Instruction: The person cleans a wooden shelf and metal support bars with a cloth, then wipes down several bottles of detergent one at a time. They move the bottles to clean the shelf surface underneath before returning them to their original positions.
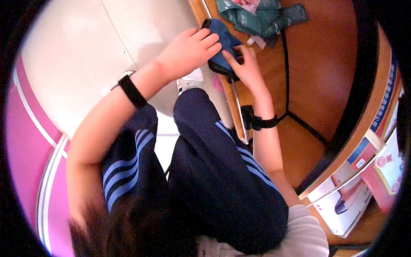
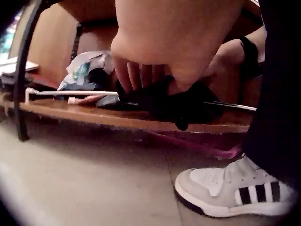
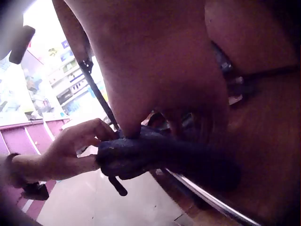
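While the blue, black-edged fabric item [image 1: 223, 33] is sitting between them, my left hand [image 1: 192, 50] and right hand [image 1: 249, 71] are pinching it.

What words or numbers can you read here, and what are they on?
None can be read for sure.
Green bag: pale letters, too blurred.
Blue strip at the right: white marks, too blurred.
White box: marks too small.
Dark blue cloth thing: no words show.
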A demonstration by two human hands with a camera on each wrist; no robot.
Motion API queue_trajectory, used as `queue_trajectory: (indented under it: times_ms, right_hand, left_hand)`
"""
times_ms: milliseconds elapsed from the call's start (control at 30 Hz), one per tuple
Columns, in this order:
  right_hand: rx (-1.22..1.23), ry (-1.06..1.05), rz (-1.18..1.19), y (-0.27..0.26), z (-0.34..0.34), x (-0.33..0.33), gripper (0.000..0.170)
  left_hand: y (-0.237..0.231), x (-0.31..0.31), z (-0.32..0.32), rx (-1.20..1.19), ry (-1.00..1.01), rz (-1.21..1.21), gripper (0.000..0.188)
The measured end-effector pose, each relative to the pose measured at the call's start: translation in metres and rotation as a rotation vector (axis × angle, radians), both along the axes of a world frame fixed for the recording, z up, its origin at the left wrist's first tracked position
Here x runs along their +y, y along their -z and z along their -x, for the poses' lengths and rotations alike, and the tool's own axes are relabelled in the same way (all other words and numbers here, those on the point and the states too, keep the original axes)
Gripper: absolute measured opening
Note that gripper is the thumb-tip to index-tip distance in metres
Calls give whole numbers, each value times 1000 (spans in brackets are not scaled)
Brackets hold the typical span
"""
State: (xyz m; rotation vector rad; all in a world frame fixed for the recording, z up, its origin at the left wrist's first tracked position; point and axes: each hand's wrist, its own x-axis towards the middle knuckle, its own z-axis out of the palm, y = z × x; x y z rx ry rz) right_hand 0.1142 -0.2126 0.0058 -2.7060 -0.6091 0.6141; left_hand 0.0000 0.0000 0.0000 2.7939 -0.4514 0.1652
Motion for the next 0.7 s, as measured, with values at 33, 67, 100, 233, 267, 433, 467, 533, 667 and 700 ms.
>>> queue_trajectory:
  times_ms: [33, 67, 100, 233, 267, 433, 467, 533, 667, 700]
  right_hand:
    - [37, -71, -123, 5, -4, -1, 61]
    - [77, -140, -249, 10, -11, -1, 51]
    - [-26, -261, -189, -14, -4, 17, 40]
    - [-153, -445, 54, -23, 4, 61, 26]
    - [-195, -473, 120, -30, 2, 63, 24]
    - [-308, -591, 235, -23, -12, 91, 20]
    - [-355, -628, 214, -17, -19, 98, 22]
    - [-352, -608, 220, -13, -23, 111, 24]
    - [-397, -500, 200, 6, -18, 113, 30]
    - [-444, -486, 169, 8, -15, 111, 31]
  left_hand:
    - [7, -8, 3, -53, -71, 80, 44]
    - [14, -15, 4, -109, -139, 155, 38]
    - [15, -9, 12, -150, -166, 206, 38]
    - [30, 7, 5, -203, -115, 205, 30]
    - [26, 8, -2, -195, -101, 202, 30]
    - [43, 24, -13, -202, -128, 207, 31]
    - [45, 28, -15, -187, -167, 178, 32]
    - [49, 37, -17, -225, -239, 144, 34]
    - [50, 43, -22, -186, -192, 94, 34]
    - [51, 42, -22, -185, -187, 96, 34]
